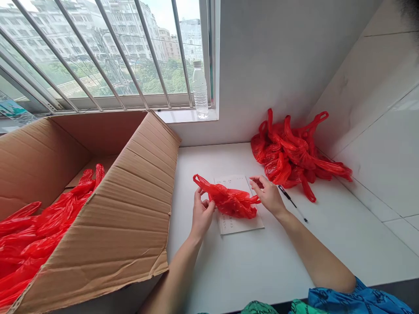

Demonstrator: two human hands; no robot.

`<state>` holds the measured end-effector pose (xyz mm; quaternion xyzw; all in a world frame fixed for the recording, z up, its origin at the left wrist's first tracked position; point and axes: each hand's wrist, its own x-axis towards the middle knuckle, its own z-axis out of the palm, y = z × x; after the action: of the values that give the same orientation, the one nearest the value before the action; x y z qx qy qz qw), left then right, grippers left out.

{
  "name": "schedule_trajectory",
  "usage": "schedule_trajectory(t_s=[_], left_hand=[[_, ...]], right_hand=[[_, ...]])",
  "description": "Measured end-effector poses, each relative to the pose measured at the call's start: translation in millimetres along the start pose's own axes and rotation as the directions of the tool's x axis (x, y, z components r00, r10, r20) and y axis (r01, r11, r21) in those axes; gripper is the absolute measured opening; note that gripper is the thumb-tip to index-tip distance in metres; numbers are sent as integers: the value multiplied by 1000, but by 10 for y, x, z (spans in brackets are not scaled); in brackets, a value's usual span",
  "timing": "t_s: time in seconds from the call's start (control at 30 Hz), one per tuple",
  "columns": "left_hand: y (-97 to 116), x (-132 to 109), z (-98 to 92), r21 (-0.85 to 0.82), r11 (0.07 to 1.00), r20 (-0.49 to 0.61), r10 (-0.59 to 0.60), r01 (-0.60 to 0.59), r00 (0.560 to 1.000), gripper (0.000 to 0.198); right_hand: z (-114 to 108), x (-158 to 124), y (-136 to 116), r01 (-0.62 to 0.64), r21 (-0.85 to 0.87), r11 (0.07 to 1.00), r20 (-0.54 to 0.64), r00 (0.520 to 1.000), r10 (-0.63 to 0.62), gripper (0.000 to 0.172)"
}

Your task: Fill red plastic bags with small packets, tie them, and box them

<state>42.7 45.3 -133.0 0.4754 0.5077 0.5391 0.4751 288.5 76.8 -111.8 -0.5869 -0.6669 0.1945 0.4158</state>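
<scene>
Item 1: red plastic bag, qty 1, crumpled, loop handle up at its L. end; held just above notebook, approx. mid-bench.
My L. grip: closed, thumb & fingers pinching the bag's L. end.
My R. grip: fingers curled at the bag's R. tip; can't tell if it has hold or only hovers next to it.
Pen: black & clear, on bench R. of notebook, near my R. wrist.
Bag pile: red, loose, tangled, handles sticking up; far R. of bench, by the wall.
Carton: brown cardboard, open top, to my L.; boxed bags inside, also red, qty unclear.

Progress (my judgement): midway. One bag in hand, not yet put down; both lots sizeable, so plenty of handling done or left. Can't tell which lot is the finished one.

Markings: notebook pg. has rows of small dark characters, illegible at this size. Clear bottle on sill, pale cap, no label seen. Second bottle, far L. behind carton: blue-green label, text n/legible. Carton: no print on visible sides. Sleeve: blue w/ dark script-like pattern, unreadable. No brand confirmed.
</scene>
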Motion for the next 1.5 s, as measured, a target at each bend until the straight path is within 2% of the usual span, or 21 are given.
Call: schedule_trajectory(t_s=[0.07,0.1,0.2,0.3,0.37,0.43,0.5,0.6,0.67,0.73,0.87,0.97,1.07,1.13,1.17,1.2,1.27,1.37,1.43,1.5], left_hand=[[-6,5,-10,42,999,-11,-4,4,1000,59],[-8,8,-18,89,996,-14,-11,12,1000,59],[2,0,-28,325,945,-7,-32,33,999,67],[27,-36,-8,601,799,43,-40,6,998,76],[41,-61,9,735,678,92,-81,-13,992,76],[49,-77,17,795,606,133,-128,-29,983,72],[55,-85,17,769,638,160,-137,-37,978,70],[72,-94,17,552,832,217,-68,-64,974,78],[89,-97,20,376,922,228,7,-95,974,84],[105,-96,21,285,952,186,58,-111,981,81],[128,-86,11,258,960,101,89,-113,991,70],[132,-90,3,321,940,124,83,-119,989,66],[106,-95,3,384,916,157,56,-114,986,63],[70,-90,4,391,915,167,42,-105,985,61],[51,-85,4,385,917,166,41,-103,985,61],[33,-79,5,374,922,162,45,-104,986,60],[8,-69,7,331,938,151,55,-103,987,60],[5,-66,16,218,974,137,35,-65,990,61],[23,-74,25,147,989,145,4,-25,989,61],[48,-85,33,104,995,175,-23,4,984,62]], right_hand=[[-65,-36,-100,75,-51,996,-53,996,-77,26],[-90,-53,-138,116,-75,990,-34,992,-118,24],[-112,-91,-194,203,-125,971,176,968,-179,18],[-70,-116,-202,197,-159,967,380,917,-125,19],[-36,-132,-218,157,-166,974,446,892,-68,26],[-12,-151,-249,115,-160,980,474,880,-26,28],[-3,-168,-283,78,-125,989,507,862,-4,26],[-11,-177,-297,-7,4,1000,548,837,3,24],[-31,-162,-271,-60,106,993,537,844,-7,25],[-62,-133,-222,-94,176,980,496,868,-6,27],[-135,-72,-115,-106,190,976,420,907,16,30],[-160,-58,-105,-13,63,998,347,938,-10,27],[-152,-98,-189,219,-160,963,152,969,-195,21],[-137,-158,-277,359,-279,891,49,932,-360,15],[-128,-193,-320,411,-313,856,44,907,-419,13],[-117,-229,-357,454,-329,828,79,887,-455,15],[-90,-290,-399,524,-332,785,237,851,-468,20],[-42,-335,-371,507,-366,780,457,828,-324,24],[-18,-335,-323,439,-432,788,465,857,-223,21],[-10,-324,-291,415,-459,785,423,880,-218,16]])
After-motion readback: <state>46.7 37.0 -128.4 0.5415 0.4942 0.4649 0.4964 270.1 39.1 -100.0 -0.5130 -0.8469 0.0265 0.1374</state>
